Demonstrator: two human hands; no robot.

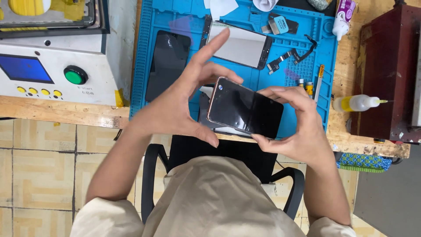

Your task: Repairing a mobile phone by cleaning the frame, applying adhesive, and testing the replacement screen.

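You held the phone between both hands, lifted just above the near edge of the blue work mat. Your left hand pinched its left short end, thumb under the lower corner and middle finger over the top, with the index finger raised clear. Your right hand clamped the right end, fingertips along the top edge and thumb at the bottom corner. So both grips were closed on the phone's rim, not its face.

It looked thin, stiff and light, with a glossy black face that would smear and probably slip under bare fingers; glass like that is likely fragile, so the pinkish metal frame was the safer place to hold.

On the mat lay a dark panel, a pale display panel in a black frame, and loose flex cables. A squeeze bottle lay on its side on the wooden bench, part filled with yellow liquid. A white tube stood near the mat's far corner; its contents could not be seen
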